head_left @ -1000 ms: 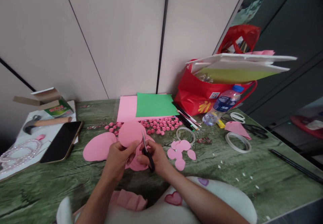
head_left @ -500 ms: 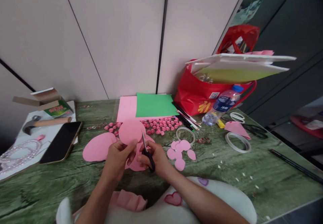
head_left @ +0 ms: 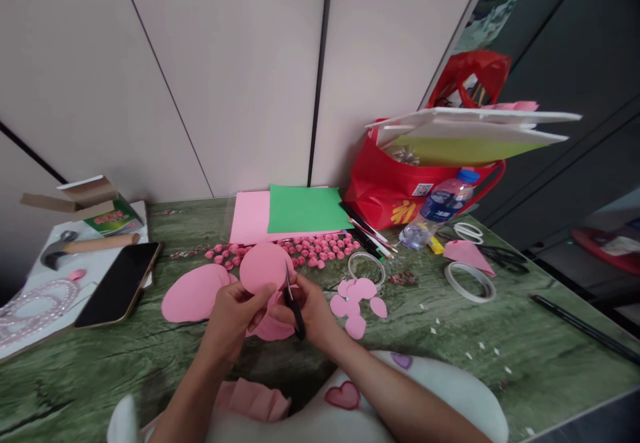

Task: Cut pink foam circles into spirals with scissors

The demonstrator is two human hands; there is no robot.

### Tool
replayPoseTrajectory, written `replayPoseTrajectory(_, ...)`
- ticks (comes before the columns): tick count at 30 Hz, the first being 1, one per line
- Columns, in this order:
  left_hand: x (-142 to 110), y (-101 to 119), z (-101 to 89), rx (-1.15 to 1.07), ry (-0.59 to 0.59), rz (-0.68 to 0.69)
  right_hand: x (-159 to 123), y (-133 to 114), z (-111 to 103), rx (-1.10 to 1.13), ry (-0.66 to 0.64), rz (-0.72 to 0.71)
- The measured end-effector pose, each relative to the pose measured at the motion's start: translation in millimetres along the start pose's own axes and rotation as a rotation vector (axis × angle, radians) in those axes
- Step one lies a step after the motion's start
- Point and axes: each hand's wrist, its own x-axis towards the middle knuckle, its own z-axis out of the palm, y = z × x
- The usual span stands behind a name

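Note:
My left hand (head_left: 234, 316) pinches the lower edge of a round pink paper disc (head_left: 265, 266), held up above the table. In my right hand (head_left: 309, 306) is a pair of scissors (head_left: 295, 311) with black handles, its blades pointing up at the disc's right edge. Whether the blades bite into the paper I cannot tell. Beneath both hands lie more pink paper rounds (head_left: 273, 329), partly hidden. A stack of pink paper ovals (head_left: 193, 294) rests to the left, and small pink petal-shaped pieces (head_left: 354, 302) lie to the right.
Behind the hands are small pink rolled balls (head_left: 320, 250) and green paper (head_left: 310, 208). A water bottle (head_left: 440, 208) leans by a red bag (head_left: 373, 186). Tape rolls (head_left: 470, 282) lie to the right; a phone (head_left: 119, 285) and a hammer (head_left: 95, 244) lie left.
The paper disc has shifted slightly right and down in my left hand. The scissors have turned a little more upright, and their blades look closer together.

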Motion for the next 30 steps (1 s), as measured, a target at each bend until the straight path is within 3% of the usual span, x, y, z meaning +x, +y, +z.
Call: replayPoseTrajectory(30,1.5,-1.1,-0.1,-0.072,0.021,0.075,1.2,2.4,-1.6,-0.009,0.021,0.055)
